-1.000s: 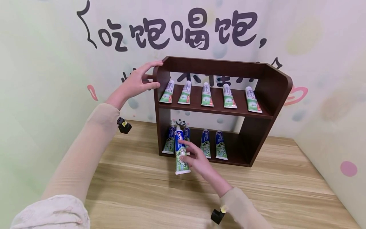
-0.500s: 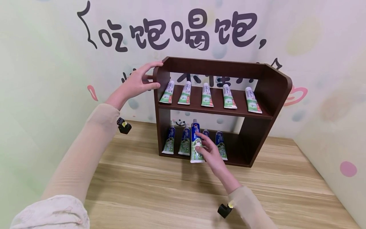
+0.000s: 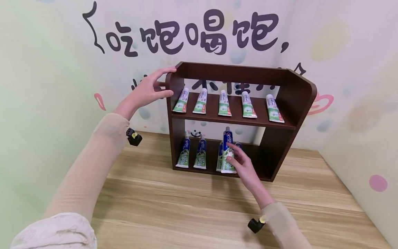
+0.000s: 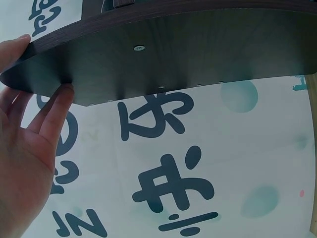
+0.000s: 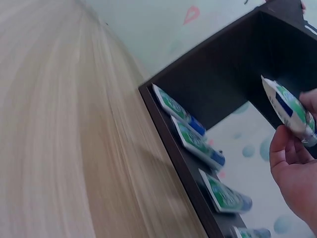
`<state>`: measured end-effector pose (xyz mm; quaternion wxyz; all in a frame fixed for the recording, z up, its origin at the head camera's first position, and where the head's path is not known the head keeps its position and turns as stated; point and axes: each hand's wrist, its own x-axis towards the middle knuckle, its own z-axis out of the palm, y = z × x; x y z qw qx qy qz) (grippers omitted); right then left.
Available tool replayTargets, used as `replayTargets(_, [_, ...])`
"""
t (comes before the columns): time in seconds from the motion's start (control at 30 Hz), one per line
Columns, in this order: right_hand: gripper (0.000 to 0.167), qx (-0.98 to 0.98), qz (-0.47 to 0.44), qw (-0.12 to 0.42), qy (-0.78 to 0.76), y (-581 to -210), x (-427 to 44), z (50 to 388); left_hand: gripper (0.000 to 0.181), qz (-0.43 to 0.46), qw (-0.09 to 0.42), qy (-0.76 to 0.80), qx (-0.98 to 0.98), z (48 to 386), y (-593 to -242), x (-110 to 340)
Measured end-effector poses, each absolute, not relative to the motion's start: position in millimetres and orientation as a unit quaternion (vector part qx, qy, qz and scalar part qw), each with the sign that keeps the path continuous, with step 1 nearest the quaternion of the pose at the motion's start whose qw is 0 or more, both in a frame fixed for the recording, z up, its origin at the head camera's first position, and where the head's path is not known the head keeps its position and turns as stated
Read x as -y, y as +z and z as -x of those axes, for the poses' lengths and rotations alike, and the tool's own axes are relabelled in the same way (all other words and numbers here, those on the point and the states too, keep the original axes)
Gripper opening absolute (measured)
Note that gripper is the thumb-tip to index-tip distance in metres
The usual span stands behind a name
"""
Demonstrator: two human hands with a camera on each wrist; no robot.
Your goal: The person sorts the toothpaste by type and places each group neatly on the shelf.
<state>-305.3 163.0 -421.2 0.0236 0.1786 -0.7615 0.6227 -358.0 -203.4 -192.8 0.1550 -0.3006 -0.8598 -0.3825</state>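
Observation:
A dark brown two-tier shelf [image 3: 236, 121] stands on the wooden table. My left hand [image 3: 149, 90] holds the upper front corner of its left side panel [image 4: 163, 54], with thumb and fingers on opposite faces. In my right hand [image 3: 245, 166] is a blue and green toothpaste tube [image 3: 228, 148], cap end up, pinched between thumb and fingers. It is in front of the lower tier, overlapping the third tube [image 3: 219, 160] there and partly covering the fourth. The right wrist view shows the held toothpaste tube [image 5: 287, 106] from its edge, above the row of tubes.
Several white and green toothpaste tubes [image 3: 224, 103] line the upper tier. On the lower tier lie blue and green tubes, including the leftmost tube [image 3: 183, 154] and its neighbour [image 3: 200, 154]. The table [image 3: 186, 207] extends in front; a printed wall [image 3: 149, 14] is behind.
My right hand has carried the toothpaste tube rightward and slightly up along the lower tier, from the left pair of tubes to the third and fourth. My left hand stays on the shelf.

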Motion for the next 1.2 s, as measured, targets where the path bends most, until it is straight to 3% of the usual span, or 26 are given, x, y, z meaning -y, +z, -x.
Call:
replayTargets(0.63, [0.076,0.792,-0.146,0.020,0.592,-427.0,-225.4,310.3,0.068,0.298,0.156,-0.383,0.860,356.1,-192.0,202.5])
replayTargets(1.2, [0.079,0.797,-0.103,-0.008,0.595,-449.8,-254.2,302.8,0.070,0.294,0.149,-0.388,0.861,358.5,-191.5,202.9])
